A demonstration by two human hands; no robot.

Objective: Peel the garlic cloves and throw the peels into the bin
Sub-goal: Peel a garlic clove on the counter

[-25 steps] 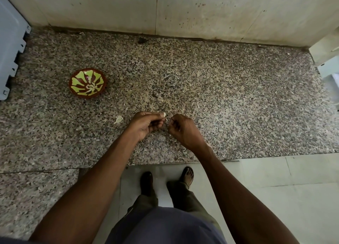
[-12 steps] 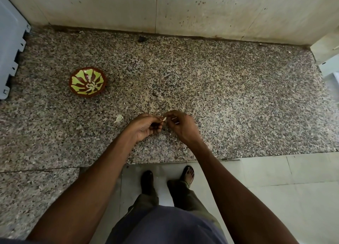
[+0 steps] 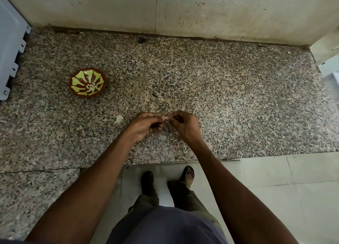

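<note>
Over the speckled granite counter (image 3: 229, 100), my left hand (image 3: 145, 127) and my right hand (image 3: 185, 125) meet fingertip to fingertip. Between them they pinch a small pale garlic clove (image 3: 166, 117), mostly hidden by the fingers. A loose pale peel (image 3: 118, 118) lies on the counter just left of my left hand. A red-brown bowl with a green pattern (image 3: 87, 82) stands at the left of the counter; pale pieces lie at its centre. No bin is in view.
A grey plastic object (image 3: 11, 56) stands at the counter's left edge. A white object (image 3: 328, 64) sits at the right edge. The tiled wall (image 3: 183, 11) backs the counter. Below the counter's front edge are the tiled floor (image 3: 275, 188) and my feet.
A second ago my hands were slightly apart, the clove in my left fingers. My right hand has closed in, and both now pinch the clove.
</note>
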